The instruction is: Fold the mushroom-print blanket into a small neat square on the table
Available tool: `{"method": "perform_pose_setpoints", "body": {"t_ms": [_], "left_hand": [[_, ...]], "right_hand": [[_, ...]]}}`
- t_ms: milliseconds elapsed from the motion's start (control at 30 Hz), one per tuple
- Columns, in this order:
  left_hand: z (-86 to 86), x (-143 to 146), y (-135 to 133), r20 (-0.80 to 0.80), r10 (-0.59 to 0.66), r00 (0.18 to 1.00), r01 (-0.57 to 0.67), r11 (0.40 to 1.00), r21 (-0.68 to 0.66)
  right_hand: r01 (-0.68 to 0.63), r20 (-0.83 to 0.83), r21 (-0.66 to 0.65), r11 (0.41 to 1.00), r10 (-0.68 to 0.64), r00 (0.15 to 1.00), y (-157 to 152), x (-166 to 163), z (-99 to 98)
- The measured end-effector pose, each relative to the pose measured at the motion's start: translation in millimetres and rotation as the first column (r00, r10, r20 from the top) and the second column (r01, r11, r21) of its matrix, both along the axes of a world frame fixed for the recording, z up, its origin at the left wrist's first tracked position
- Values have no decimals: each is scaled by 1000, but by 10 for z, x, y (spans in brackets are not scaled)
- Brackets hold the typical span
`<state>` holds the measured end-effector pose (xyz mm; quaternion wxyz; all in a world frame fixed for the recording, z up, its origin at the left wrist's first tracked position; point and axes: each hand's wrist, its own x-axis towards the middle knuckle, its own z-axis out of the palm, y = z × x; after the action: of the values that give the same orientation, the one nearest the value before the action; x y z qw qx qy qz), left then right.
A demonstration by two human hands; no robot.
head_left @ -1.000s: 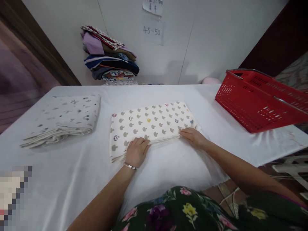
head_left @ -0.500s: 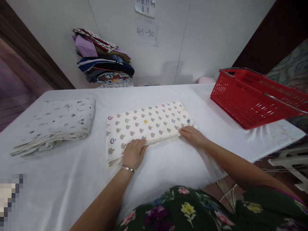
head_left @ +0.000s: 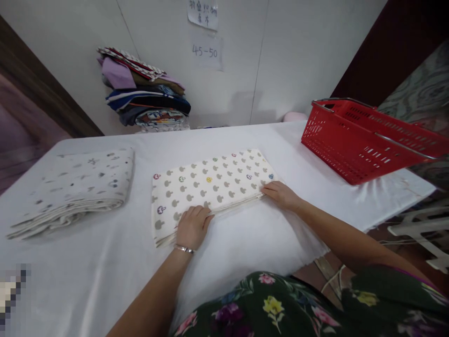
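A cream folded cloth (head_left: 206,182) printed with grey mushroom shapes and a few coloured ones lies flat on the white-covered table (head_left: 217,262). At its near edge, left of the middle, my left hand (head_left: 192,227) is closed on the layers, fingers on top. My right hand (head_left: 282,196) pinches the same edge near the right corner. The undersides of both hands are hidden. To the left rests a second folded cloth (head_left: 87,178), white with small grey motifs, its layers showing along the front; neither hand touches it.
A red plastic basket (head_left: 354,150) with metal handles stands at the table's right side. Behind the table, a stack of folded fabrics (head_left: 147,98) rises against the wall. Paper signs (head_left: 206,51) hang above. A white plastic stool (head_left: 417,229) is at the right, below the tabletop.
The view has shifted slightly, so the scene sits a little further left. Both hands stay at the near edge of the mushroom-print cloth, almost unmoved.
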<state>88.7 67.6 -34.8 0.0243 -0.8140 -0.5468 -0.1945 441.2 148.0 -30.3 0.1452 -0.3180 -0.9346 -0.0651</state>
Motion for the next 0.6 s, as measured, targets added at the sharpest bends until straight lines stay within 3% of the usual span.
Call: {"method": "perform_pose_setpoints", "body": {"t_ms": [267, 600], "left_hand": [[-2, 8, -5, 2, -11, 1000, 11, 1000, 3], [-6, -10, -17, 35, -37, 999, 37, 999, 0]], "right_hand": [[72, 7, 20, 997, -73, 997, 32, 66, 94], [53, -11, -10, 999, -53, 999, 0, 95, -14]]}}
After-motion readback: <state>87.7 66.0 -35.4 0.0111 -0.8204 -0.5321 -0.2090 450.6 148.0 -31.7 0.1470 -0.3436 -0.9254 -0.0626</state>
